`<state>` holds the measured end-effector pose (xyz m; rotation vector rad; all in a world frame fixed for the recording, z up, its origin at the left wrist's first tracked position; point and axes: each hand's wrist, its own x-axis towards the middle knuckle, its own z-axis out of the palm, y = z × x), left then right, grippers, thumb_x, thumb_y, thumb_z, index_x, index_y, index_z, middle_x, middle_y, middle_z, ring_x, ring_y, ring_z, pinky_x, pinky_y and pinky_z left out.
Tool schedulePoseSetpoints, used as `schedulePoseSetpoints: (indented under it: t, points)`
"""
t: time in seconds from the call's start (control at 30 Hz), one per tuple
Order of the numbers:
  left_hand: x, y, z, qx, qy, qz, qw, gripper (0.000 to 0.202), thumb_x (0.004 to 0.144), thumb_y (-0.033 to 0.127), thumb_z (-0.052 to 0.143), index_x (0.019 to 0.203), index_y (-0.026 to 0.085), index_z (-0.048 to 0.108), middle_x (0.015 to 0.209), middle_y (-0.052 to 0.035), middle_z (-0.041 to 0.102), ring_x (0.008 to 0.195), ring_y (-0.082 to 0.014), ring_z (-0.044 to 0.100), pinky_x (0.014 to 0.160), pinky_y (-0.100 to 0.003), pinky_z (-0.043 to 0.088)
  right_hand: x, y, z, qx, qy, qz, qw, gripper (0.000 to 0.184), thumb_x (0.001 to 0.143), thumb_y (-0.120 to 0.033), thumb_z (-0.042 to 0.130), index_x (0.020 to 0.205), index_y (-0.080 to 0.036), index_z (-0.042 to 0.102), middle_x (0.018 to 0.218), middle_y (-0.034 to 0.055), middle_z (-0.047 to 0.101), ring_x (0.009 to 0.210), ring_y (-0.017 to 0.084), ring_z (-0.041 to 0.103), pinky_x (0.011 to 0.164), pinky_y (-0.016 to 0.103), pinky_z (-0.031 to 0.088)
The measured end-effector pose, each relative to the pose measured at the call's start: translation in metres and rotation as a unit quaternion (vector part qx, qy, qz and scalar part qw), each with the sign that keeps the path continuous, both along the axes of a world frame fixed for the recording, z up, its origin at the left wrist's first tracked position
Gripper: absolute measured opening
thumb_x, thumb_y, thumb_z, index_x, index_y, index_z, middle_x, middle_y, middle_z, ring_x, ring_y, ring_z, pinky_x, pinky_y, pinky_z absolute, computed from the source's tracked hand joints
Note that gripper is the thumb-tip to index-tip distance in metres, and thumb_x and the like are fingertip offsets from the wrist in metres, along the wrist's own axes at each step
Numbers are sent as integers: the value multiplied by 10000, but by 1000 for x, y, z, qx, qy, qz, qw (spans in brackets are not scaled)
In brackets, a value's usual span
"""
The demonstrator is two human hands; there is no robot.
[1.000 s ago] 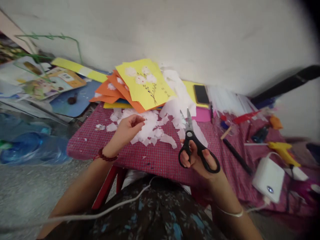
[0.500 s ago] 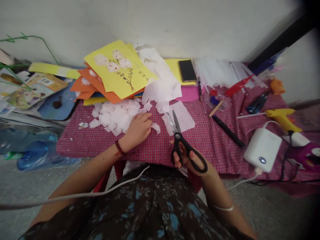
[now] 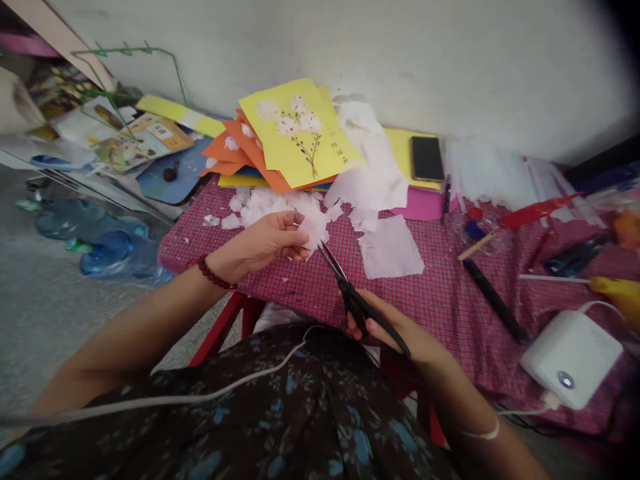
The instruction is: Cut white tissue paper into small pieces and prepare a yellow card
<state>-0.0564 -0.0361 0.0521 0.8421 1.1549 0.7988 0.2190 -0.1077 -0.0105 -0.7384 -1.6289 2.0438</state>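
Observation:
Between its thumb and fingers, my left hand [image 3: 273,243] pinches a small piece of white tissue paper [image 3: 315,229], raised above the table. My right hand [image 3: 385,320] grips black-handled scissors [image 3: 345,283], whose blades are slightly parted and point at that piece without visibly touching it. Behind my left hand lies a heap of torn white paper bits [image 3: 260,207], partly covered by the hand. A flat square of white tissue [image 3: 391,247] rests on the checked cloth right of the blades.
At the back, a yellow card with a flower picture [image 3: 300,133] tops orange cards [image 3: 235,143]. A crumpled tissue strip [image 3: 373,160] lies beside a phone [image 3: 427,159]. On the right are a black marker [image 3: 495,300], a red item [image 3: 540,211] and a white power box [image 3: 573,357].
My left hand has lifted off the paper heap and now holds a tissue piece. The scissors have turned leftward toward it, with their blades closer together. The view has swung left.

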Motion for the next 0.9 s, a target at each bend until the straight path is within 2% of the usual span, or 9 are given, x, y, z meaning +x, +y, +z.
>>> schedulePoseSetpoints:
  t: [0.13,0.37,0.5,0.7,0.8,0.9]
  points:
    - [-24,-5,0,49,71,-69,994,387,686,81,661,1035,186,532,607,49,640,517,-115,615,566,-237,488,-23,13,12,-5,-23,39,999,530,900,-654,560,1141,-183,543,873,30,554,761,159,515,669,293,414]
    - [-66,-7,-9,96,148,-165,970,595,653,129,640,1240,181,556,658,43,655,538,-122,594,523,-217,405,-65,20,18,-41,-42,39,997,559,877,-664,588,1136,-170,549,830,20,555,703,136,496,603,270,383]
    - [-83,-4,-12,113,138,-172,969,604,647,149,643,1246,151,571,656,19,654,543,-140,602,499,-218,375,-81,22,20,-62,-38,28,997,539,857,-666,615,1028,-157,568,846,26,559,701,121,528,591,250,392]
    - [-96,-1,-19,121,103,-155,975,575,611,128,640,1182,187,617,634,35,623,497,-115,549,468,-207,324,-96,22,23,-96,-92,-23,991,525,865,-576,671,1167,-163,555,724,-26,536,527,69,456,461,199,319]
    - [-104,-1,-27,120,106,-167,973,601,632,137,622,1229,192,592,636,44,602,491,-108,518,474,-210,317,-100,22,22,-88,-106,-15,990,549,851,-593,676,1171,-163,555,729,-27,537,527,67,450,466,198,316]
    - [-117,-3,-39,148,162,-181,959,597,665,154,603,1261,190,595,632,43,573,489,-114,477,483,-224,300,-102,23,22,-67,-111,22,991,618,814,-666,667,1145,-156,560,803,-6,536,603,86,465,526,216,368]
